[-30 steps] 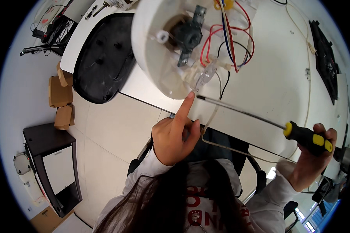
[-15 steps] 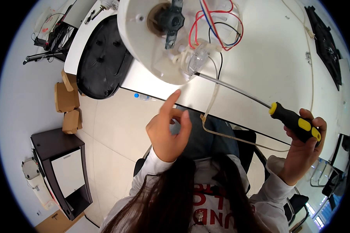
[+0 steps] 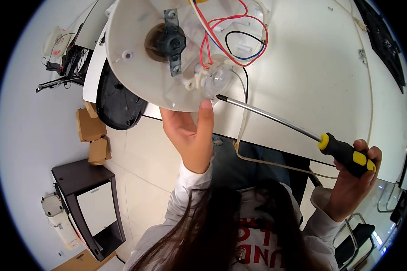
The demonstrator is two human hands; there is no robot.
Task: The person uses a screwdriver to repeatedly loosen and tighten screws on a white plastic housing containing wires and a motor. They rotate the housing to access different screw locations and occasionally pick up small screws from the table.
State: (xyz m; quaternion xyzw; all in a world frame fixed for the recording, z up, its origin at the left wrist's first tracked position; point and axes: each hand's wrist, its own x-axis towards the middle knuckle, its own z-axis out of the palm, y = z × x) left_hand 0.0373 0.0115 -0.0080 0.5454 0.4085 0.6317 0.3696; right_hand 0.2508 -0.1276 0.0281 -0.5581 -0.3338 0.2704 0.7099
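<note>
My right hand [image 3: 355, 183] grips the black and yellow handle of a screwdriver [image 3: 276, 119]. Its dark tip points left, just beside the lower edge of a clear round plastic part [image 3: 219, 80]. That part sits inside a white, bowl-like appliance housing [image 3: 133, 86]. My left hand [image 3: 187, 137] holds the housing's near rim, thumb up beside the clear part and fingers partly hidden behind the wall. A dark metal bracket [image 3: 172, 43] with a hub in the middle lies over a brown round opening in the housing. Red, blue and black wires [image 3: 257, 52] loop out on the right.
The white table [image 3: 312, 67] carries a black oval plastic cover [image 3: 117, 101] at the left. A pale cord [image 3: 276, 161] hangs over the near edge. Cardboard boxes [image 3: 91, 124] and a dark cabinet [image 3: 83, 178] stand on the floor at left. A black panel [image 3: 384, 49] is at far right.
My left hand, free with a finger extended before, has moved up and taken hold of the housing's rim. The housing appears shifted left and turned. The screwdriver tip has come away from the clear part.
</note>
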